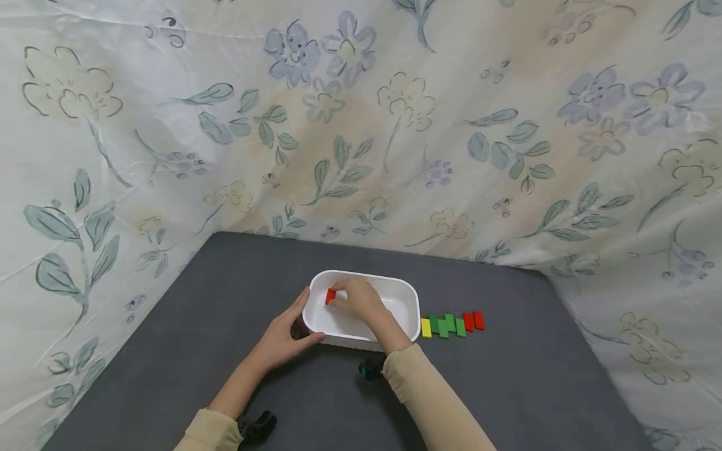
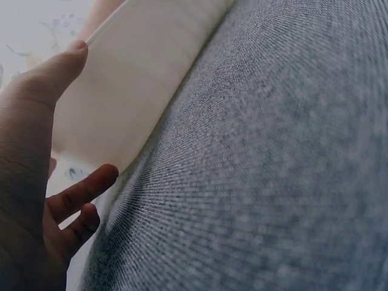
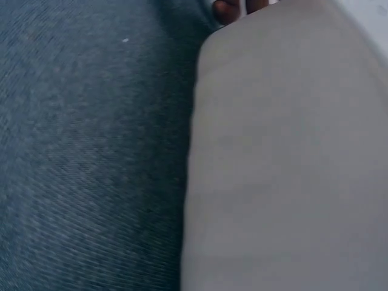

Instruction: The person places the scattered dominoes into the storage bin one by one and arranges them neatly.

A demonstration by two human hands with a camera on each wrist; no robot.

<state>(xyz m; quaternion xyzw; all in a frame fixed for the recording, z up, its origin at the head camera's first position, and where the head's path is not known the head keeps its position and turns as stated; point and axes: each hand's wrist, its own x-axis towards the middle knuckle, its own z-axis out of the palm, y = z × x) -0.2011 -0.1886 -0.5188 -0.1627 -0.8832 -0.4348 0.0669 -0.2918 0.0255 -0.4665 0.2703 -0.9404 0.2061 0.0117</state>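
Note:
A white oblong tub (image 1: 403, 302) stands on the dark grey cloth. My left hand (image 1: 280, 341) grips its left end, thumb on the near side and fingers round the end. In the left wrist view the thumb lies against the rim of the tub (image 2: 130, 85), and two other fingertips show by its lower corner. Inside the tub, my right hand (image 1: 360, 299) pinches a small red block (image 1: 330, 296) between thumb and fingers near the left end. Only the tub's outer wall (image 3: 285, 157) fills the right wrist view; the right hand is hidden there.
Right of the tub runs a row of small flat blocks: a yellow block (image 1: 425, 328) nearest the tub, several green blocks (image 1: 450, 323), then two red blocks (image 1: 474, 321). A flowered curtain (image 1: 350, 125) hangs behind and at both sides of the grey surface (image 1: 536, 388).

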